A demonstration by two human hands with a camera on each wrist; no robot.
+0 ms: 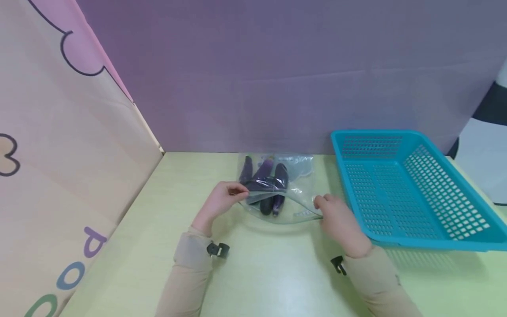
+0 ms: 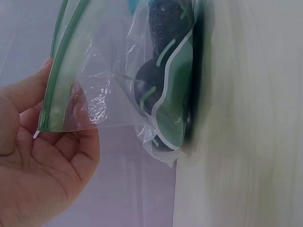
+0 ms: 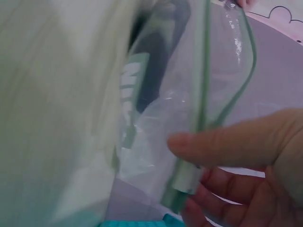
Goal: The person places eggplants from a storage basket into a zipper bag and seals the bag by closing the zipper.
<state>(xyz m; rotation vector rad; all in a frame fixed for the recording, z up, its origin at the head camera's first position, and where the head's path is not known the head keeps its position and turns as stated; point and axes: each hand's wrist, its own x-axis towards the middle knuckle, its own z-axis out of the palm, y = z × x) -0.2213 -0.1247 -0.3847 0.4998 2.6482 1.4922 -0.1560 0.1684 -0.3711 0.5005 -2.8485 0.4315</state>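
Note:
A clear zip bag (image 1: 301, 182) with a green zip edge lies on the table, its mouth gaping toward me. Several dark purple eggplants (image 1: 281, 176) are inside it. At the mouth's left corner, my left hand (image 1: 222, 200) pinches the zip edge between thumb and fingers. My right hand (image 1: 338, 220) pinches the opposite corner, by the white slider (image 3: 187, 177). In the left wrist view, the green zip strip (image 2: 64, 66) passes between the thumb and fingers, and the eggplants (image 2: 151, 82) show through the plastic beside a green printed patch.
A blue-green plastic basket (image 1: 429, 241) with holed walls stands on the table, right of the bag. The pale table (image 1: 261, 273) meets a purple cloth backdrop (image 1: 277, 88) behind. A printed panel (image 1: 79, 154) rises along the left side.

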